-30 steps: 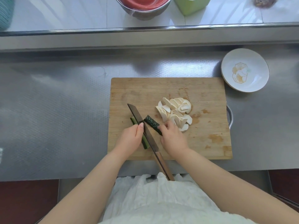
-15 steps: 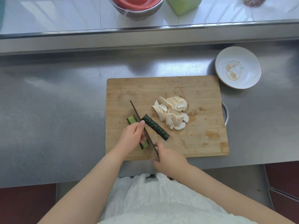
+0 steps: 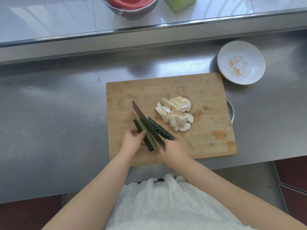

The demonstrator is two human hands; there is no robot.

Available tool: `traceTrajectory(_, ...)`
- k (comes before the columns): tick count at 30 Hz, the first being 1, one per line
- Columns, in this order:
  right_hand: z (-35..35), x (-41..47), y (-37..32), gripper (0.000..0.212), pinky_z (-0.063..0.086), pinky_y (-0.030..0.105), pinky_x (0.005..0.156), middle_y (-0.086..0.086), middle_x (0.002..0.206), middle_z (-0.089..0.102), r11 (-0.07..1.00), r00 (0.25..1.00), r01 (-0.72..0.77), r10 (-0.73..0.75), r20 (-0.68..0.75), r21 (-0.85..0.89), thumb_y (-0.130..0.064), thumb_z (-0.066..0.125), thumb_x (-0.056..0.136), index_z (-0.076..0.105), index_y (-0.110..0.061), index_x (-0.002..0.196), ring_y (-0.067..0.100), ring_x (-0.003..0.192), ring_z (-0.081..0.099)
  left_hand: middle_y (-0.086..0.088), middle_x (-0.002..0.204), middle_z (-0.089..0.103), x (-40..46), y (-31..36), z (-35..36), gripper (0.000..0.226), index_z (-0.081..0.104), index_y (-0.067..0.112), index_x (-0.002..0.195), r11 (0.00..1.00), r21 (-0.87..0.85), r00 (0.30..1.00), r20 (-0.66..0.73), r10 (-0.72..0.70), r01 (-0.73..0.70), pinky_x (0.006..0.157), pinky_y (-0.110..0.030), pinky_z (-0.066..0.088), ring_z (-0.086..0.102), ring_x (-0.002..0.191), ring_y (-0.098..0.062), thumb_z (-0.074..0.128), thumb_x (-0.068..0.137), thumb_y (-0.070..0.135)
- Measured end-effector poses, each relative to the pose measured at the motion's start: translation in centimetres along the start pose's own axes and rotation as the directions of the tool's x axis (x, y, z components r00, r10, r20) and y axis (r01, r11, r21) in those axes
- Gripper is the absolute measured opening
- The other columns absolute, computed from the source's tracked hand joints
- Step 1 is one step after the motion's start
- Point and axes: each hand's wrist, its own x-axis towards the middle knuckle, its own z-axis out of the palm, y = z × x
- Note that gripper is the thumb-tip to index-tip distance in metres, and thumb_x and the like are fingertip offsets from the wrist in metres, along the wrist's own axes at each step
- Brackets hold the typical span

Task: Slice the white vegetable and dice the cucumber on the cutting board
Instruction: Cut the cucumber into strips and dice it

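A wooden cutting board (image 3: 207,90) lies on the steel counter. White vegetable slices (image 3: 176,113) are piled near its middle. A cucumber is split lengthwise into two halves. The left half (image 3: 145,135) shows its pale cut face, and my left hand (image 3: 132,141) holds it from the left. The right half (image 3: 160,128) lies skin up. Between the halves stands a knife (image 3: 146,122), its blade pointing away and to the left. My right hand (image 3: 174,152) grips the knife's handle at the near end.
A white plate (image 3: 241,63) with a gold design sits past the board's far right corner. On the raised shelf behind are a metal bowl (image 3: 131,9) with red contents and a green container (image 3: 180,3). The counter's front edge runs just below the board.
My right hand left the right cucumber half and took the knife's handle. The left half has turned so its cut face shows. The view shifted slightly.
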Motion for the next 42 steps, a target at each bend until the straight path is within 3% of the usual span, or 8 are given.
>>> traceTrajectory(2,-0.4,0.4,0.0,0.022,0.041,0.028,0.054,-0.003,0.071,0.053,0.999,1.000,-0.023,0.023,0.009,0.037,-0.022,0.042,0.092,0.059,-0.016,0.106,0.021,0.069,0.054,-0.006,0.096,0.066,-0.1,0.1,0.2,0.028,0.047,0.017,0.115,1.000,-0.008,0.999,0.048,0.025,-0.025,0.060,-0.029,0.058,0.071,0.072,-0.017,0.061,0.092,0.026)
traceTrajectory(6,-0.8,0.6,0.0,0.021,0.034,0.027,0.048,-0.005,0.068,0.051,0.999,1.000,-0.020,0.020,-0.003,0.028,-0.024,0.043,0.094,0.059,-0.017,0.104,0.019,0.068,0.051,-0.007,0.102,0.064,0.2,0.0,0.1,0.022,0.050,0.012,0.110,0.998,-0.057,0.999,0.036,0.019,-0.017,0.062,-0.030,0.057,0.071,0.075,-0.019,0.060,0.093,0.022)
traceTrajectory(10,-0.7,0.4,-0.1,0.015,0.028,0.026,0.044,-0.005,0.065,0.049,1.000,1.000,-0.007,0.007,-0.027,0.024,-0.025,0.042,0.095,0.056,-0.020,0.091,0.022,0.068,0.052,-0.007,0.092,0.068,0.6,0.3,0.2,0.016,0.054,0.012,0.096,0.996,-0.090,1.000,0.023,0.008,-0.006,0.055,-0.026,0.054,0.071,0.071,-0.016,0.066,0.089,0.019)
traceTrajectory(13,-0.4,0.4,-0.1,0.021,0.027,0.025,0.043,-0.002,0.068,0.053,1.000,0.998,0.011,-0.010,-0.055,0.014,-0.023,0.040,0.095,0.060,-0.019,0.102,0.020,0.064,0.050,-0.008,0.083,0.070,0.7,0.4,0.2,0.014,0.054,0.012,0.088,0.998,-0.069,0.999,0.044,-0.009,0.012,0.050,-0.023,0.052,0.070,0.067,-0.015,0.065,0.090,0.020)
traceTrajectory(22,-0.1,0.5,-0.3,0.021,0.029,0.025,0.044,0.000,0.070,0.054,1.000,0.999,0.016,-0.016,-0.045,0.002,-0.019,0.042,0.095,0.059,-0.016,0.107,0.021,0.066,0.050,-0.011,0.084,0.072,0.9,0.1,-1.2,0.013,0.063,0.005,0.091,0.997,-0.072,0.979,0.205,0.012,0.002,0.060,-0.021,0.055,0.071,0.076,-0.017,0.066,0.089,0.018)
traceTrajectory(26,-0.1,0.5,-0.5,0.020,0.036,0.027,0.052,0.003,0.076,0.061,1.000,0.998,0.013,-0.013,-0.058,0.000,-0.018,0.041,0.096,0.059,-0.016,0.106,0.021,0.068,0.052,-0.007,0.086,0.074,0.9,-0.3,-1.7,0.019,0.065,0.006,0.098,0.995,-0.102,0.966,0.259,0.017,0.010,0.067,-0.023,0.057,0.072,0.083,-0.016,0.069,0.087,0.022)
traceTrajectory(33,-0.2,0.2,-0.7,0.023,0.041,0.029,0.055,0.005,0.083,0.065,1.000,0.998,0.016,-0.015,-0.062,0.015,-0.020,0.040,0.096,0.059,-0.017,0.109,0.021,0.070,0.051,-0.007,0.087,0.074,1.1,-0.2,-1.6,0.018,0.065,0.007,0.100,0.995,-0.097,0.959,0.284,-0.001,0.030,0.068,-0.023,0.056,0.072,0.084,-0.016,0.067,0.088,0.021)
traceTrajectory(42,-0.6,-3.6,-0.8,0.026,0.047,0.031,0.052,0.004,0.077,0.065,0.999,0.990,0.033,-0.033,-0.135,-0.003,-0.020,0.040,0.096,0.055,-0.025,0.116,0.025,0.068,0.058,-0.005,0.088,0.075,1.6,-1.0,-1.9,0.022,0.067,0.009,0.100,0.997,-0.076,0.953,0.300,0.043,-0.021,0.070,-0.022,0.056,0.071,0.086,-0.015,0.068,0.087,0.027)
